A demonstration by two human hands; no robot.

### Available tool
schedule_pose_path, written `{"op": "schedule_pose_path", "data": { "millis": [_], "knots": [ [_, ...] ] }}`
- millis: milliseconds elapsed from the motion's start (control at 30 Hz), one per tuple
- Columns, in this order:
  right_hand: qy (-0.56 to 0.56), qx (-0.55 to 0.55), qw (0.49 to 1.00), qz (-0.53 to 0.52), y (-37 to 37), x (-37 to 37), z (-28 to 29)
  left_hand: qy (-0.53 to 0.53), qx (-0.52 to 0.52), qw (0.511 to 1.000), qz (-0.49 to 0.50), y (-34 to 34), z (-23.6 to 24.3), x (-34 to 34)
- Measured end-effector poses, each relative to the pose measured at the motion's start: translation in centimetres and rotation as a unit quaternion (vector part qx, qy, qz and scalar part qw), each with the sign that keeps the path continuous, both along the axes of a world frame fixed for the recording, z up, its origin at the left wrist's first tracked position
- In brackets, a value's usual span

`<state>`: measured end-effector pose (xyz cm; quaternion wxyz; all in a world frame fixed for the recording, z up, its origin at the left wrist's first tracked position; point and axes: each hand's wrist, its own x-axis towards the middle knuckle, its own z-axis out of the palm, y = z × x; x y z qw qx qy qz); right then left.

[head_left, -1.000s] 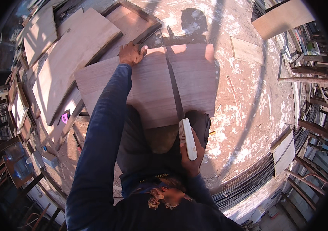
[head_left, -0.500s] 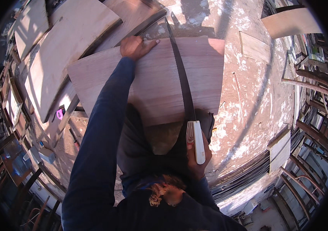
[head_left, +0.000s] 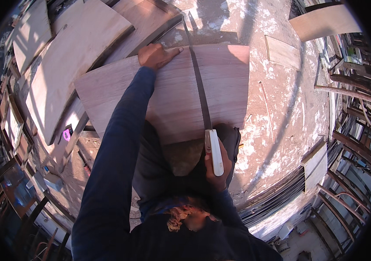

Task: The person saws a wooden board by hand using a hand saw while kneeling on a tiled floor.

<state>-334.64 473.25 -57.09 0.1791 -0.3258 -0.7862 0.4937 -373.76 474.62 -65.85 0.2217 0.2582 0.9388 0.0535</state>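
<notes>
Right hand (head_left: 217, 167) wrapped round the pale handle of a handsaw (head_left: 200, 93), thumb side toward the lap. Saw's long axis runs nearly straight away from that hand, leaning a little left; dark blade narrows to a tip past the panel's far edge, beyond and right of the left hand.

Left hand (head_left: 154, 55) lies on the far edge of a reddish-brown wood panel (head_left: 168, 87), thumb stretched out toward the blade, just beside it and apart. Cannot tell whether its fingers curl under the edge. Panel's long axis lies crosswise, over the thighs, ahead of the right hand; blade crosses its right part.

Ground (head_left: 277, 161): brown, dusty, blotched white, streaked with shadow. Right of the panel, well apart from the right hand, a small pale board (head_left: 282, 53) and a thin stick (head_left: 266, 106).

Left of the left hand, a large pale panel (head_left: 79, 61); nearer the body, a pink tape measure (head_left: 66, 134). Far right of the right hand, dark timbers (head_left: 355, 148) crowd the side.
</notes>
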Motion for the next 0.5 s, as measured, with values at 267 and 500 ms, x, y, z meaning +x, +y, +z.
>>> {"op": "schedule_pose_path", "data": {
  "millis": [267,500],
  "knots": [
    [0.11,0.01,0.994,-0.002,6.2,-13.7,-4.9,0.05,0.02,0.998,-0.023,0.5,-1.4,-0.2],
    [0.034,-0.034,0.999,-0.014,0.2,-1.8,-1.5,0.009,-0.011,1.0,-0.006,-0.7,-1.9,-1.1]
  ]
}}
